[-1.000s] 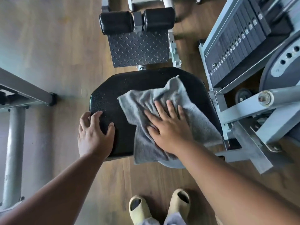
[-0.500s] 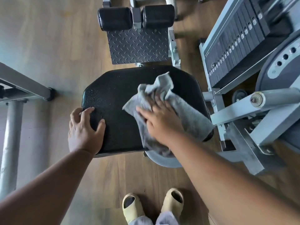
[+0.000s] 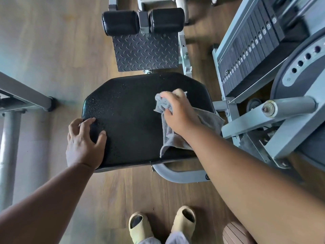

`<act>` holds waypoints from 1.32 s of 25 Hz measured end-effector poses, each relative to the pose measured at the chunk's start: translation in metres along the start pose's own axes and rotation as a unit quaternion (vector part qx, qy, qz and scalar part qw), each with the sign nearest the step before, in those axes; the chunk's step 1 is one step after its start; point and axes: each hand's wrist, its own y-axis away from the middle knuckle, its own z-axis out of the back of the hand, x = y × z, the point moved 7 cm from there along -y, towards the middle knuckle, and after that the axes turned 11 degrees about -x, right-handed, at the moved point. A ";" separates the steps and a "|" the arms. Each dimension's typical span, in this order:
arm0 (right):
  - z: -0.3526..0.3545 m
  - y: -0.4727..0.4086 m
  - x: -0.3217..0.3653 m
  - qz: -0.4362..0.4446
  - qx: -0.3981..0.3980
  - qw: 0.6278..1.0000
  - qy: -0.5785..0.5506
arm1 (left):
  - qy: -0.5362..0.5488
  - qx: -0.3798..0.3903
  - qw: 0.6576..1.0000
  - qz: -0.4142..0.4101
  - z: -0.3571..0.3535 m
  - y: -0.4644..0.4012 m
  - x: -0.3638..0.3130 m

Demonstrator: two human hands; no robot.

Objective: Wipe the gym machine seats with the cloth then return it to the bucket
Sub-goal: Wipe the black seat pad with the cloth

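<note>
The right hand bunches the cloth in curled fingers at the seat's three o'clock edge, seemingly to gather it, while the left hand, fingers spread, braces at eight o'clock.

Wood-plank floor, a grey weight stack at right, metal frame at left.
</note>
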 end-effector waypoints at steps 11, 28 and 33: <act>0.024 0.067 -0.035 0.098 0.228 0.930 0.271 | 0.007 -0.002 1.000 -0.001 -0.002 0.000 0.001; 0.003 0.043 -0.008 0.126 0.116 0.962 0.213 | 0.011 0.005 1.000 0.005 -0.002 -0.002 0.006; 0.014 -0.011 -0.043 -0.081 0.012 0.969 0.231 | 0.004 0.017 1.000 0.000 -0.002 -0.003 0.005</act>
